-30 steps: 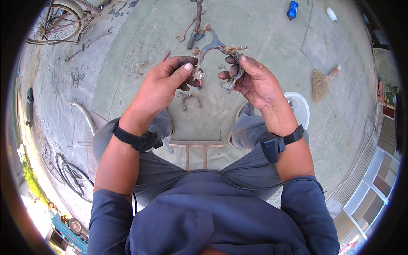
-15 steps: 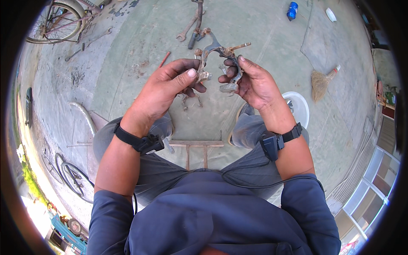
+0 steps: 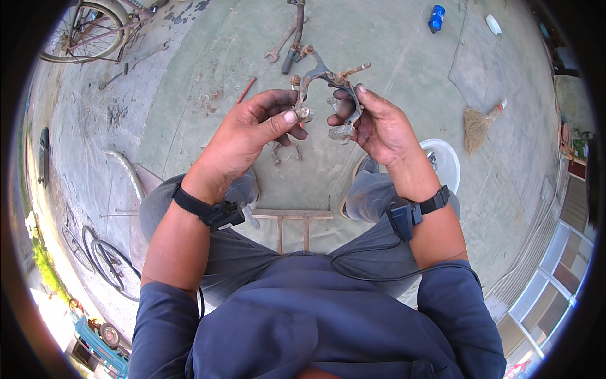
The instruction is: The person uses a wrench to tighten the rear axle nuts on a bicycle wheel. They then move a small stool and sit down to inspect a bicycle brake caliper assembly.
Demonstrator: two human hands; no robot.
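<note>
Between my hands is a worn, rusty bicycle brake caliper, its curved arms spread like an arch, with a bolt sticking out at the upper right. My left hand pinches the left arm near its lower end between thumb and fingers. My right hand grips the right arm, thumb at the outer side and fingers curled behind. A grey brake pad shows at the lower end of the right arm. Fingertips of both hands are dark with grime. Small metal parts lie on the ground below my left hand.
Ahead lie a wrench, a dark bar and a red-handled tool. A white basin stands by my right knee, a straw broom beyond. A wooden stool is between my legs; a bicycle wheel is far left.
Both hands keep hold of the brake caliper, which has turned and shifted very slightly. Otherwise the scene looks the same apart from a small shift of the view.
</note>
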